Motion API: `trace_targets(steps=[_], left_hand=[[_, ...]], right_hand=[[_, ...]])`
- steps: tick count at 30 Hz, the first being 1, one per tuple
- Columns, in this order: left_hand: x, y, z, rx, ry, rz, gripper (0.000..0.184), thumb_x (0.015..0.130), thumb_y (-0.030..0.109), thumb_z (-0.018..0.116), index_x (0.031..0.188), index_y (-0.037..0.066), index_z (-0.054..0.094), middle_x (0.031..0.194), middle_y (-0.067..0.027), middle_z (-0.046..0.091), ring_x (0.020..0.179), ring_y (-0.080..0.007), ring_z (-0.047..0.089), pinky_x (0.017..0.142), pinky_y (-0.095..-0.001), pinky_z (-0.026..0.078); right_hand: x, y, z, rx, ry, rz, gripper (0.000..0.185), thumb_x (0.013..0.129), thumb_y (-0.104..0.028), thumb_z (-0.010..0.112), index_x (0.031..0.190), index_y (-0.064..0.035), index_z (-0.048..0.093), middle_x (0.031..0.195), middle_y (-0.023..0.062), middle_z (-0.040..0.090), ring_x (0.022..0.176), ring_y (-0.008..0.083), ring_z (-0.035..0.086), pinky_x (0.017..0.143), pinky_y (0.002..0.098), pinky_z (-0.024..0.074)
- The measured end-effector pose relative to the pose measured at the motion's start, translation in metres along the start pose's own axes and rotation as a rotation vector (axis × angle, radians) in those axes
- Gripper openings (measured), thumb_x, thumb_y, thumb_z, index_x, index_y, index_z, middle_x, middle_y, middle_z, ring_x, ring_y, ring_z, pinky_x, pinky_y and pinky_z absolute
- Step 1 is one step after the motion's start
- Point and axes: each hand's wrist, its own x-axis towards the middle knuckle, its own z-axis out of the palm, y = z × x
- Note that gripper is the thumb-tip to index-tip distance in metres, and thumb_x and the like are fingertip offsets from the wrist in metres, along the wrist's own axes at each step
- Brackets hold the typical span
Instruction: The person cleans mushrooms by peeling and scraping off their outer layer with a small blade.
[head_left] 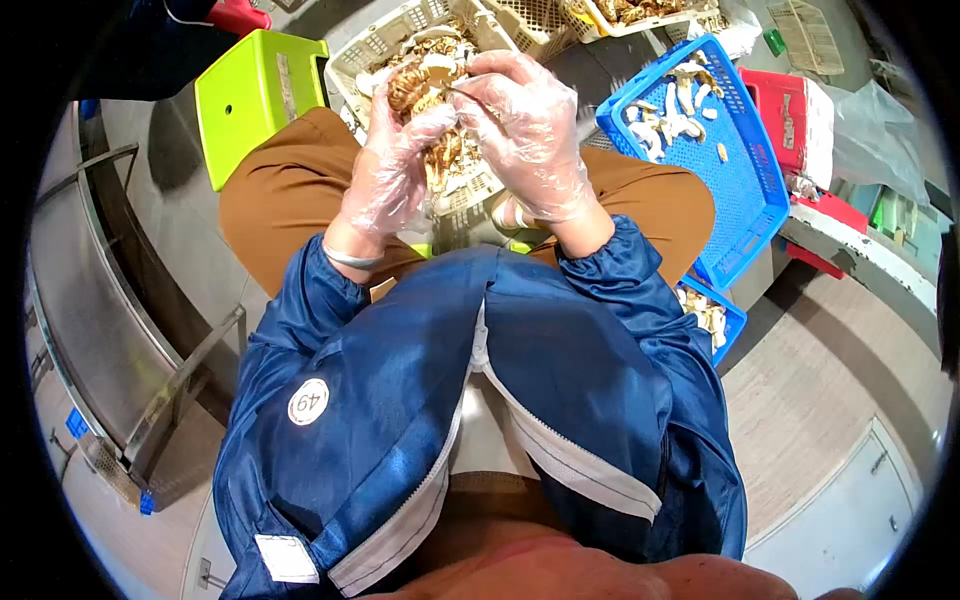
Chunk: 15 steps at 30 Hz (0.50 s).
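My left hand (390, 165), in a clear plastic glove, is closed around a brown, scaly-capped mushroom (408, 88). Facing it, my right hand (530, 130), gloved the same way, has its fingers pinched together close to the mushroom. A thin dark thing shows at those fingertips, too small to make out. Both hands are over a cream plastic crate (480, 192) between my knees. Brown and white mushroom pieces (455, 165) lie in that crate, partly hidden by my hands.
At my right is a blue basket (740, 200) with pale mushroom pieces (680, 110); a smaller blue basket (735, 325) sits below it. A lime-green stool (245, 105) stands to the left. More crates (535, 25) are ahead, and a red container (778, 115) is at right.
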Motion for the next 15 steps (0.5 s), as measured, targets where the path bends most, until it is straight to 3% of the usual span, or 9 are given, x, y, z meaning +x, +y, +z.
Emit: trace_targets(steps=[6,15], left_hand=[[-0.002,0.002,0.014,-0.039,0.013,-0.006,0.068,0.099,-0.002,0.071,0.157,0.007,0.038,0.144,-0.0098,0.060,0.132,-0.0205,0.062,0.114,-0.0373,0.051],[-0.001,0.004,0.004,0.069,0.029,-0.014,0.068,0.095,-0.003,0.072,0.155,0.007,0.041,0.140,-0.0107,0.063,0.127,-0.0212,0.065,0.110,-0.0361,0.054]], right_hand=[[-0.003,0.006,0.004,-0.085,0.053,-0.096,0.007,0.088,-0.001,0.077,0.095,0.0014,0.075,0.102,0.0179,0.079,0.089,0.0343,0.078,0.079,0.0382,0.0613],[-0.003,0.000,-0.004,0.022,-0.012,0.082,0.010,0.092,-0.003,0.076,0.100,0.0007,0.077,0.098,0.0189,0.079,0.088,0.0323,0.079,0.076,0.0365,0.0609]])
